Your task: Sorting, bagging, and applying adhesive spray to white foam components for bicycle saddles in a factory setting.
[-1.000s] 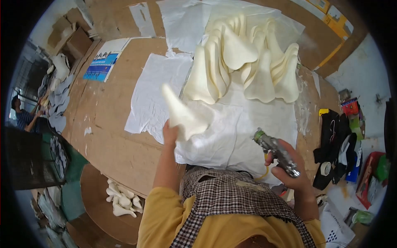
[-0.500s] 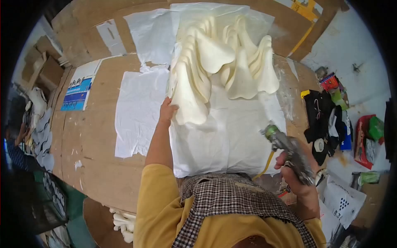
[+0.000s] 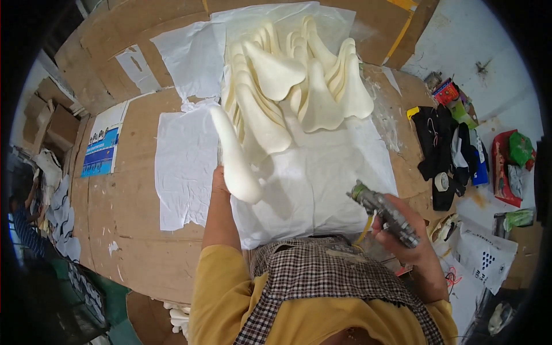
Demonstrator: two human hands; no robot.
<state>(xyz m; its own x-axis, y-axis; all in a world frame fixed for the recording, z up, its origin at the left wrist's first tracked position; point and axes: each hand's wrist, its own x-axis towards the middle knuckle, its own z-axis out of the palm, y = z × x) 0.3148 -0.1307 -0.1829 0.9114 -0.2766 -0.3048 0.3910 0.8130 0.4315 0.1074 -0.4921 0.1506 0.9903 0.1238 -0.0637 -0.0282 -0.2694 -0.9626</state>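
Observation:
My left hand [image 3: 218, 180] grips a cream, bicycle-saddle-shaped foam pad [image 3: 234, 158] by its underside. The pad is tilted on edge above the left part of the white sheet [image 3: 322, 195], and it hides most of my fingers. In my right hand [image 3: 411, 233] is a worn grey spray gun [image 3: 384, 213], its nozzle pointing left and away from me. A yellow hose [image 3: 364, 230] hangs below the gun. Beyond my hands, several more saddle-shaped foam pads [image 3: 325, 103] lean against each other in overlapping rows on the sheet.
Brown cardboard [image 3: 138, 213] covers the table, with a second white sheet [image 3: 185, 167] at left. A cardboard wall [image 3: 190, 17] rises behind. At right lie black cloth [image 3: 434, 144], a tape roll [image 3: 441, 181] and a red bag [image 3: 505, 167]. Another person [image 3: 26, 224] is at far left.
My left hand has lifted one foam pad off the front of the left row and brought it nearer and to the left. The spray gun has shifted slightly left.

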